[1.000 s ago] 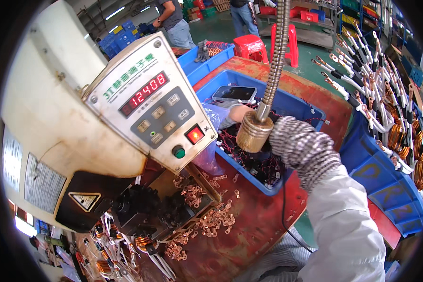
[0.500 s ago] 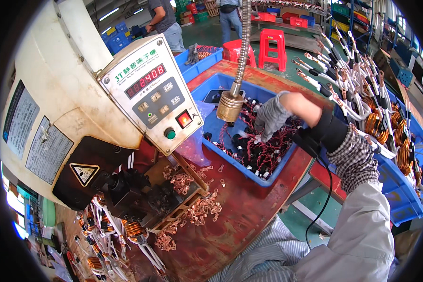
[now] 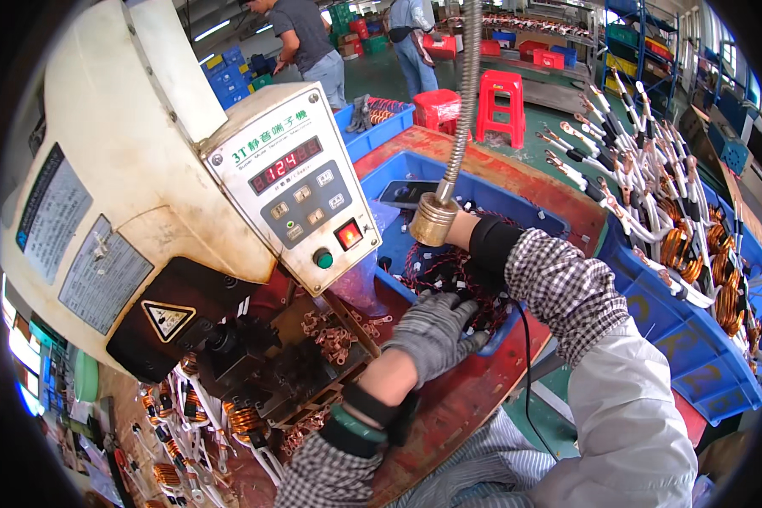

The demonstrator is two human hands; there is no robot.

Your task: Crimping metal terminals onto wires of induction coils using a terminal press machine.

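Head view: the left hand, in a grey knit glove, reaches over the near edge of a blue rectangular plastic tray. Its thumb stands apart from its fingers; whether the fingertips touch anything cannot be determined. Twisted red-and-black wire leads with small white connectors lie in the tray, just beyond these fingers.

The right hand is mostly hidden behind a brass-coloured metal cylinder on a flexible steel neck; the state of its fingers and any hold cannot be told. A dark rectangular phone lies in the tray, beyond the left fingers and to their left.

Left of the left fingers are loose copper ring terminals and a translucent violet plastic bag. Farther left and beyond is a cream control box with red digits and a green button. Well to the right of both hands' fingers, a blue plastic bin holds white cables with copper lugs.
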